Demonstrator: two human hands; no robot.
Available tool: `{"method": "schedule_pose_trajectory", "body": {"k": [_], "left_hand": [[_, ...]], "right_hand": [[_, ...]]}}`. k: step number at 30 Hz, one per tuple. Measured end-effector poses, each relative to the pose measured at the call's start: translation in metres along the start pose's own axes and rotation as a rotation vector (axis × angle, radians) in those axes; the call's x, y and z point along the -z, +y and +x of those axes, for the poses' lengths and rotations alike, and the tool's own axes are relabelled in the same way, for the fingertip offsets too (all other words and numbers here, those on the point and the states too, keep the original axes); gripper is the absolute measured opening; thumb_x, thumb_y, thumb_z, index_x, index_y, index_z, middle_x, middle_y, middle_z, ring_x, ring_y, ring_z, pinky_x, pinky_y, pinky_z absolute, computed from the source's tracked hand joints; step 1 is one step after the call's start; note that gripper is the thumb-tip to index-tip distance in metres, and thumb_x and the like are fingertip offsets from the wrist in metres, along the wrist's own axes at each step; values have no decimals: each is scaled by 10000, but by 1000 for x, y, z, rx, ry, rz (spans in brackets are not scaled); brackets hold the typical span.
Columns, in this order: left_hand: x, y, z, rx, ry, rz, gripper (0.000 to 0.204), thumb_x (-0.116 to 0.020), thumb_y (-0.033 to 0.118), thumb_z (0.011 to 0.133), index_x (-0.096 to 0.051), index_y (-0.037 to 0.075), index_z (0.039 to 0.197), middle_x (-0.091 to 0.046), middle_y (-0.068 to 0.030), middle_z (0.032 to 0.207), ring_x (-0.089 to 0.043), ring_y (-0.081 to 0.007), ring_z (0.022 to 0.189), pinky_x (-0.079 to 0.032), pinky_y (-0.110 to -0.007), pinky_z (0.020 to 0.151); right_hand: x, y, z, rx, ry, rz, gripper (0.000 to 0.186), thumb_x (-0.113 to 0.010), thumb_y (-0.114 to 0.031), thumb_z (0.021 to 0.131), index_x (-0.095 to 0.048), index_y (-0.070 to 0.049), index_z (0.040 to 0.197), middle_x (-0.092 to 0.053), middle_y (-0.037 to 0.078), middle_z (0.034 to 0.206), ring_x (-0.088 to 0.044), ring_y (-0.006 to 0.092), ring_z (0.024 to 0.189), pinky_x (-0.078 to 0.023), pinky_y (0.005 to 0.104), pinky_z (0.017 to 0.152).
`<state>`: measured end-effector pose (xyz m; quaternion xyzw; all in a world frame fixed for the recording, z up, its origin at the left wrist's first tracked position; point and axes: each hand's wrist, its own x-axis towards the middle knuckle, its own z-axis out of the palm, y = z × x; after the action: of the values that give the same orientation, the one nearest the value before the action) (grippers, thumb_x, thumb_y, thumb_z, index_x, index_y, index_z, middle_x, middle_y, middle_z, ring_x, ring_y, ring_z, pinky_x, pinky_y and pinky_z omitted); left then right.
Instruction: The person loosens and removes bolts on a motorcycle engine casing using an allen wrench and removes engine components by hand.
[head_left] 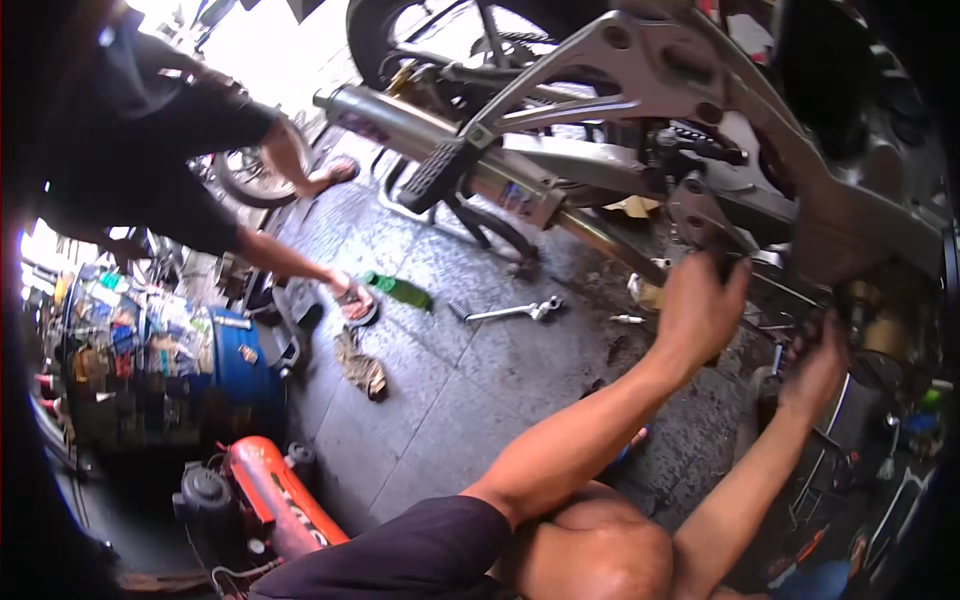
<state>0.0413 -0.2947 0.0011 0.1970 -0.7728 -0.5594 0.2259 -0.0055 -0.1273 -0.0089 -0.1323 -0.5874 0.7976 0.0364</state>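
My left hand (703, 305) reaches up to the side of a motorcycle, fingers curled at the lower end of a grey metal bracket (697, 212). My right hand (818, 365) is under the engine area, beside a brass-coloured round part (884, 337); its fingers are dark and smeared, so their grip is unclear. Above my left hand runs the motorcycle's grey frame (590, 50). To the left are a silver exhaust muffler (400, 125) with a bronze pipe (605, 240) and a black ribbed footrest (437, 172).
On the grey tiled floor lie a ratchet-like wrench (515, 310), a green bottle (398, 290) and a dirty rag (360, 367). A red air compressor (285, 495) stands at lower left, near a blue drum (245, 350). Another person (190, 130) stands at upper left. Tools lie at right.
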Motion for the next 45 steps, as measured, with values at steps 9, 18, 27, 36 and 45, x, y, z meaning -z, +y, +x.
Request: {"method": "schedule_pose_trajectory", "body": {"k": [9, 18, 27, 36, 45], "left_hand": [[-3, 14, 4, 71, 70, -168, 329, -616, 238, 882, -668, -82, 832, -649, -111, 669, -534, -116, 649, -450, -333, 601], [-9, 49, -1, 183, 197, -340, 292, -643, 142, 884, -558, 15, 635, -504, 30, 579, -386, -41, 512, -291, -229, 458], [-7, 68, 2, 48, 260, -292, 231, -631, 146, 906, -588, 23, 715, -469, 56, 555, -353, -9, 452, -239, -187, 410], [-26, 73, 4, -74, 339, -154, 293, -609, 167, 910, -498, 76, 654, -392, 78, 551, -268, 5, 462, -157, -203, 409], [-7, 41, 1, -127, 377, 211, 213, -576, 165, 953, -620, -43, 979, -499, -115, 992, -478, -139, 758, -404, -279, 623]], "right_hand": [[-8, 0, 0, -31, 116, -74, 296, -613, -346, 895, -625, -62, 814, -526, -7, 661, -444, 72, 524, -341, 238, 458], [-15, -12, -13, -94, -18, 104, 227, -570, -251, 917, -604, -34, 859, -550, 7, 661, -443, 52, 476, -355, 201, 404], [-24, -1, -19, -224, -42, 233, 207, -580, -238, 883, -609, -36, 846, -546, 20, 670, -473, 88, 491, -361, 228, 402], [-4, 30, -7, 384, -208, -491, 371, -542, 69, 738, -557, 8, 1104, -606, 202, 815, -596, 389, 718, -471, 462, 628], [-3, 16, -9, 680, -109, -580, 481, -549, 92, 752, -504, -1, 1222, -594, 226, 809, -596, 404, 679, -473, 457, 593]]}}
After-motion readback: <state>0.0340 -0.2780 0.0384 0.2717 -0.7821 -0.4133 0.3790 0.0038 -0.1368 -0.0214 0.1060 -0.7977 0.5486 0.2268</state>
